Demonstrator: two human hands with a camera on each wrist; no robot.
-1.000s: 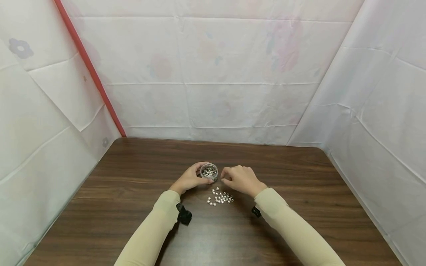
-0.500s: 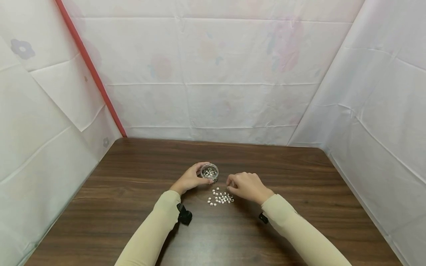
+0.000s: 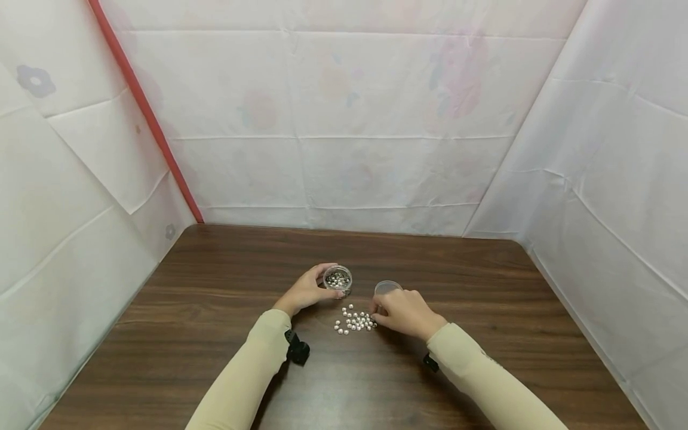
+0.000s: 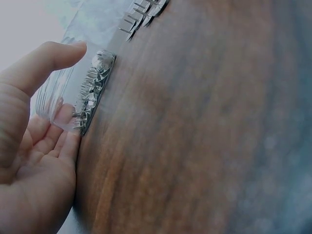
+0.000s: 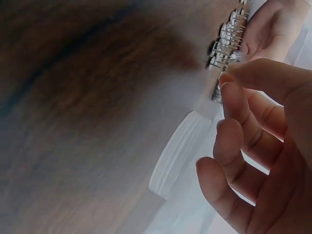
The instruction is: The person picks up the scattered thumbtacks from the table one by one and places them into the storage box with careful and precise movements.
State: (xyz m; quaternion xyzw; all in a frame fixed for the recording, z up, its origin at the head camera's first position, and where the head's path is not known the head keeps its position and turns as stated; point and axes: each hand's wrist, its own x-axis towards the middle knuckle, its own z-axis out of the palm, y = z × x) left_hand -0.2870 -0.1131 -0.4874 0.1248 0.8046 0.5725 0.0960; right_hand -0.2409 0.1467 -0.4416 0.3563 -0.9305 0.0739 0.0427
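My left hand [image 3: 306,291] holds a clear round jar [image 4: 63,87] on the table, thumb on the near side and fingers behind. Inside lie silver thumbtacks [image 3: 338,279], their pins visible in the left wrist view. In front of the jar is a loose pile of silver thumbtacks [image 3: 355,321], many with pins pointing up. At the pile's right edge my right hand [image 3: 405,310] pinches with thumb and index finger, the tips close together at a thumbtack mostly hidden by them. Its other fingers are loosely curled in the right wrist view.
A clear round lid [image 5: 178,153] lies on the table just beyond my right hand, partly covered by it in the head view. The dark wooden table [image 3: 242,251] meets pale floral curtains [image 3: 344,173] at the back and sides.
My right hand has moved from beside the jar toward me and right, down to the pile's right edge. The lid behind it has come into sight. My left hand and the jar stay put.
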